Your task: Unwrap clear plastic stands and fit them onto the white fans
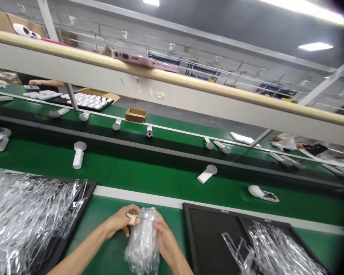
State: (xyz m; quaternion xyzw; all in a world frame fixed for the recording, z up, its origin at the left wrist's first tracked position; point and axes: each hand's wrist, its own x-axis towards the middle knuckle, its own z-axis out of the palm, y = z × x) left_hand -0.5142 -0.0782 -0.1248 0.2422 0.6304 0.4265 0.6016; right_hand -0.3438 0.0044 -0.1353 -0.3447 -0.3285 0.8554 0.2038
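A clear plastic bag, packed with see-through plastic pieces, is between my hands at the front of the green table. My left hand, with a pale wrap on one finger, grips the bag's upper left edge, fingers bent. Curled along the upper right side of the same bag is my right hand; some of its fingers are hidden behind the plastic. To the left, a heap of clear plastic pieces fills a dark tray. More clear pieces lie in the black tray on the right.
Beyond a white strip, a green belt carries white handheld devices, spaced apart. A small cardboard box stands behind the belt. A long rail crosses above. At the far left shows another person's hand near white parts.
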